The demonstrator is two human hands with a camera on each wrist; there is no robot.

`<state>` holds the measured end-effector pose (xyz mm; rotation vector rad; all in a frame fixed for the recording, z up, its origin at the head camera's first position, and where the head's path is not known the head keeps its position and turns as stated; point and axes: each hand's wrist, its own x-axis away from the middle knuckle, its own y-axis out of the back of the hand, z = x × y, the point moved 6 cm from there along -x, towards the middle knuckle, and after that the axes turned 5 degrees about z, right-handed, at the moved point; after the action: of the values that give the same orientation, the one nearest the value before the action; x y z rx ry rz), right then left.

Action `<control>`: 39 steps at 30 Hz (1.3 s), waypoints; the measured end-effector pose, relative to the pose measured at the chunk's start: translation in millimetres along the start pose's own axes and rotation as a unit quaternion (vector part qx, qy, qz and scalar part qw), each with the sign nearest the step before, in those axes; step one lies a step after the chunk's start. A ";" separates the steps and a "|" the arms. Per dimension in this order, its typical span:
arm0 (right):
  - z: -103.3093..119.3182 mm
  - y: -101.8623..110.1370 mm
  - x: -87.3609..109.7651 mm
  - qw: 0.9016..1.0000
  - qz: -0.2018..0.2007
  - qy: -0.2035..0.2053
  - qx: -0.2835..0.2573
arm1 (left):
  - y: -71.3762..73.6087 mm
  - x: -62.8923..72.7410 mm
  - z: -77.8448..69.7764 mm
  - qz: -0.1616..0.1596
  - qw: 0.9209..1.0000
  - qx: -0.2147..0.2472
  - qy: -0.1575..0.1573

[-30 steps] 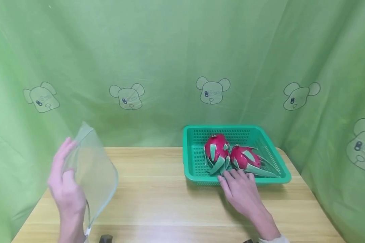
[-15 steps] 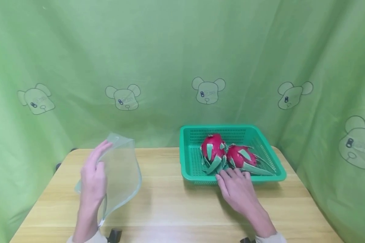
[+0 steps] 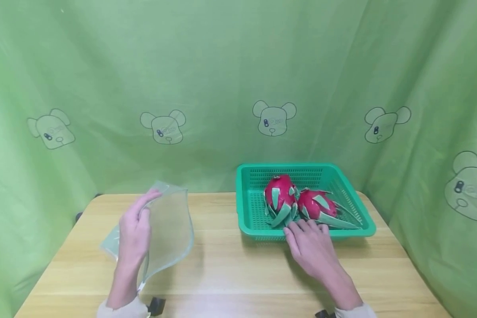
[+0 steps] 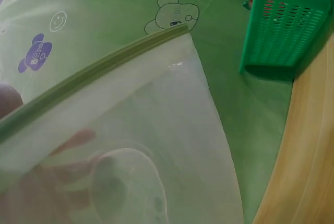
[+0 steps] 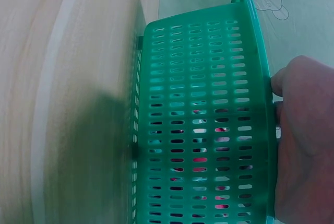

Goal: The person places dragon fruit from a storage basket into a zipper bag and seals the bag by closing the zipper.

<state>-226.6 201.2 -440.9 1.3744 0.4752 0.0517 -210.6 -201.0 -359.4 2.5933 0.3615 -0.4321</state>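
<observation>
With our left grip [image 3: 136, 232] we're pinching the bag [image 3: 172, 232]; with our right grip [image 3: 311, 246], the basket [image 3: 260, 234] near the bench's [image 3: 238, 274] far edge.

Leaves bare the left hand [image 3: 134, 234] and the right hand [image 3: 312, 247]. Wears behind them a left sleeve [image 3: 122, 309] and a right sleeve [image 3: 355, 312], of very pale, almost off-white colour, cut by the lower edge of the head view. Has at the inner side of the left sleeve a small black block [image 3: 157, 305], angular, with flat faces. Has by the right sleeve, also at the inner side, a dark piece [image 3: 322, 314], too cropped for telling its shape.
</observation>
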 end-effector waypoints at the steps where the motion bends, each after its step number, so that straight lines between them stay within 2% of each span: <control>1: -0.1 0.5 0.1 1.000 0.001 -0.001 -0.002 | -1.8 -0.2 0.3 0.004 1.000 0.000 -0.001; 6: 6.0 6.3 -1.5 0.999 -0.001 -0.003 -0.044 | -12.1 -1.5 -0.6 0.021 1.000 0.001 -0.023; 10: 21.8 15.1 -6.1 0.994 -0.044 0.024 -0.098 | -17.4 -1.5 -1.9 0.024 0.999 0.000 -0.033; 15: 44.1 26.8 -11.3 0.978 -0.098 0.056 -0.175 | -22.4 0.5 -4.7 0.025 0.999 0.002 -0.031; 18: 61.6 31.6 -16.5 0.968 -0.095 0.060 -0.226 | -25.4 1.4 -6.5 0.027 0.999 0.004 -0.030; 22: 91.5 31.2 -26.6 0.954 -0.069 0.058 -0.285 | -28.8 2.1 -9.0 0.029 0.999 0.004 -0.034; 25: 114.7 24.2 -33.9 0.939 -0.035 0.039 -0.340 | -32.3 2.7 -10.8 0.034 0.998 0.007 -0.043; 30: 147.8 7.3 -43.7 0.896 0.035 -0.010 -0.443 | -40.1 4.4 -13.4 0.050 0.997 0.008 -0.065; 32: 156.9 1.5 -47.7 0.886 0.046 -0.021 -0.460 | -43.6 5.0 -14.2 0.058 0.996 0.009 -0.072; 34: 163.2 -2.9 -51.9 0.886 0.045 -0.024 -0.460 | -46.3 5.7 -15.0 0.065 0.995 0.010 -0.077; 39: 168.3 -6.9 -56.4 0.897 0.007 -0.021 -0.441 | -49.1 7.6 -15.6 0.075 0.993 0.010 -0.087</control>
<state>-219.6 26.2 -411.2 0.4800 0.3345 0.2220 -216.1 -150.2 -369.6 2.5560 0.1016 -0.6046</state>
